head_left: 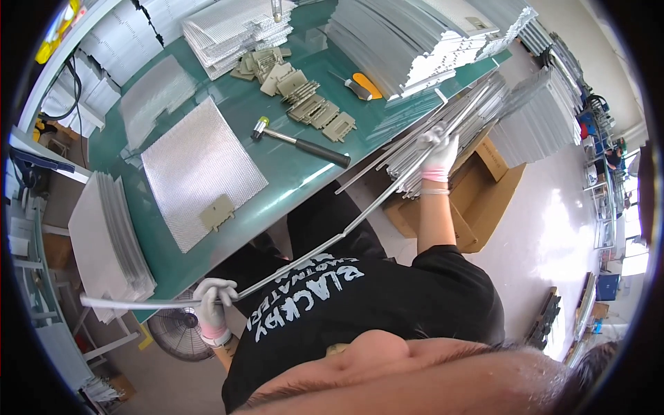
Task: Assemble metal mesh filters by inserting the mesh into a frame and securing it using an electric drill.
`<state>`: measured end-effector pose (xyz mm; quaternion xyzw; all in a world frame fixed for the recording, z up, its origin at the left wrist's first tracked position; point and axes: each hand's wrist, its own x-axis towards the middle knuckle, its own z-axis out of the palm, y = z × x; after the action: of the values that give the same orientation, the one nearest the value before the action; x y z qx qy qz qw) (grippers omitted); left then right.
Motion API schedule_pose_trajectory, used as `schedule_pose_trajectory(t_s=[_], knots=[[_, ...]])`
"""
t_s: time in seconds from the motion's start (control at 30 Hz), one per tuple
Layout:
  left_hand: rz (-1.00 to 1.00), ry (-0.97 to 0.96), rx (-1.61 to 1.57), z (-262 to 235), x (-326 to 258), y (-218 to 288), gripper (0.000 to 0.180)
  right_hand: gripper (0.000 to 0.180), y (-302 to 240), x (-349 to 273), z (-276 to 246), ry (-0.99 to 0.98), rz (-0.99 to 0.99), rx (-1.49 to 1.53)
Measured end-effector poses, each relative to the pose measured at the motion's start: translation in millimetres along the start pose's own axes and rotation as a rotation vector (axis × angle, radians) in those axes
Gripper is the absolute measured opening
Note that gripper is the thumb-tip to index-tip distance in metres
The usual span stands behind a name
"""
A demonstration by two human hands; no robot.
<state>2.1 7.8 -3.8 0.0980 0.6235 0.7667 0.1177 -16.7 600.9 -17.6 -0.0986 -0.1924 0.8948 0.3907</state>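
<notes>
A long, thin silvery metal strip runs slantwise in front of my body, with a slight kink near its middle. My left hand, in a white glove with a pink cuff, is closed around its lower left part. Farther up on the right, my right hand, gloved alike, grips the same strip. On the green table beyond it lies a silver mesh sheet, with a beige notched plate on its near edge. A hammer with a black handle rests right of the sheet.
Several beige plates lie in a row beside an orange-and-grey-handled tool. Stacks of sheets stand at the back left, back right and near left. More strips lie over a cardboard box; a fan stands below.
</notes>
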Motion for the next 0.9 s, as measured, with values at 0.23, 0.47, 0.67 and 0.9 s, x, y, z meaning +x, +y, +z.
schedule_pose_trajectory(t_s=[0.23,0.47,0.67,0.9], knots=[[-0.229,-0.162,0.310,17.8,18.6,1.5,0.033,0.027,-25.2,-44.5,142.4,-0.460,-0.007,0.168],[-0.068,-0.084,-0.002,28.6,-8.6,-20.6,0.046,0.027,97.1,-100.7,230.0,-0.730,0.301,-0.252],[-0.278,0.025,-0.290,36.2,-43.1,-44.6,0.036,0.021,210.7,-94.7,226.2,-0.829,0.564,-0.305],[-0.356,0.025,-0.482,31.0,-60.7,-57.1,0.040,0.016,243.9,-95.9,194.0,-0.721,0.799,-0.176]])
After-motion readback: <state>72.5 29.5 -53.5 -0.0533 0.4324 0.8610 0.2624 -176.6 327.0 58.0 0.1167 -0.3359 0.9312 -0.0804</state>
